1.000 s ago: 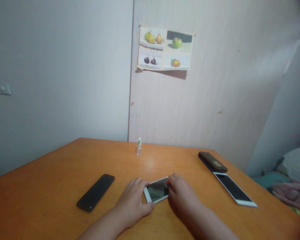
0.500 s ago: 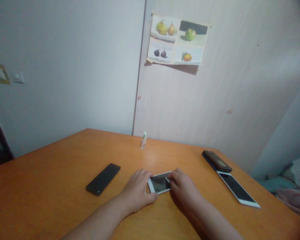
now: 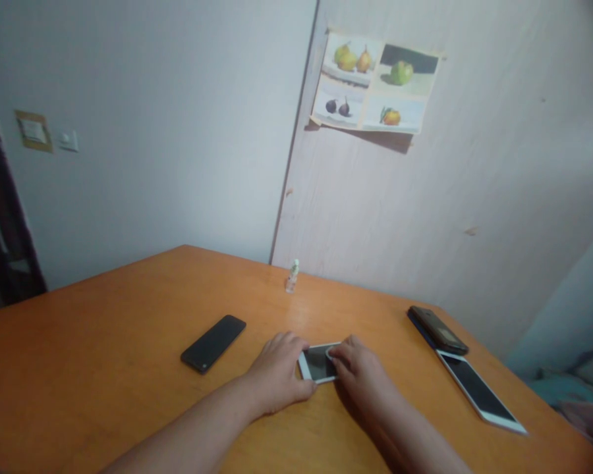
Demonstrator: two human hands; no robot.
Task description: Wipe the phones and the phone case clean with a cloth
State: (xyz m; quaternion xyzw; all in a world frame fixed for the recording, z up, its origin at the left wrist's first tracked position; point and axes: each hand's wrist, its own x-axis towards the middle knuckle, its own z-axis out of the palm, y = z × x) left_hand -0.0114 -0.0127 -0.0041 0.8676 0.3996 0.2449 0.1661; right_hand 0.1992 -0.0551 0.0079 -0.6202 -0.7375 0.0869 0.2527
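A phone with a white frame and dark screen (image 3: 318,361) lies on the table in front of me. My left hand (image 3: 279,374) grips its left end, thumb at the near edge and fingers at the far edge. Over the right part of the screen, my right hand (image 3: 358,368) is closed with its fingertips pinched together. A small pale, rounded edge shows at those fingertips; what it belongs to is mostly hidden. The hand also covers the phone's right end.
Left of my hands lies a black phone (image 3: 213,343). A small clear bottle (image 3: 292,276) stands toward the back of the orange table (image 3: 128,303). On the right are a larger white-framed device (image 3: 481,392) and a dark brown case (image 3: 439,329). Walls border the far side.
The view has tilted and turned slightly left, so everything sits a little differently. My left hand keeps its grip on the phone; my right fingertips are slightly farther left on the screen.
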